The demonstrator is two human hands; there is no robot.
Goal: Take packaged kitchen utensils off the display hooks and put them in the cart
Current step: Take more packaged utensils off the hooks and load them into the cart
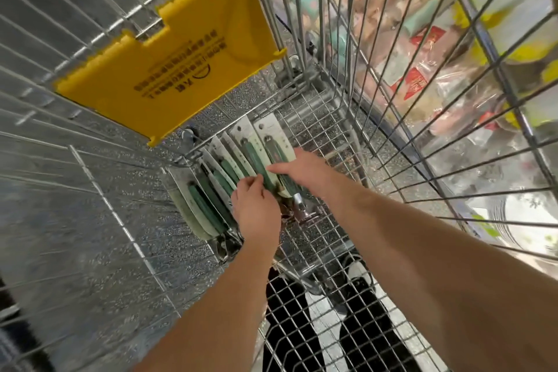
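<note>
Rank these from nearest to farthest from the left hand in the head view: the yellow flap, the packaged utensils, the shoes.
1. packaged utensils: under the left hand, on the cart floor.
2. shoes: below the cart mesh, toward the person.
3. yellow flap: up at the cart's far end.

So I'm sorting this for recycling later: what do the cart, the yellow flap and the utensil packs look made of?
Cart: bare metal wire, shiny silver grid. Yellow flap: moulded plastic by its look, matte, with printed text. Utensil packs: pale card backing probably, green handles; handle material unclear.
</note>
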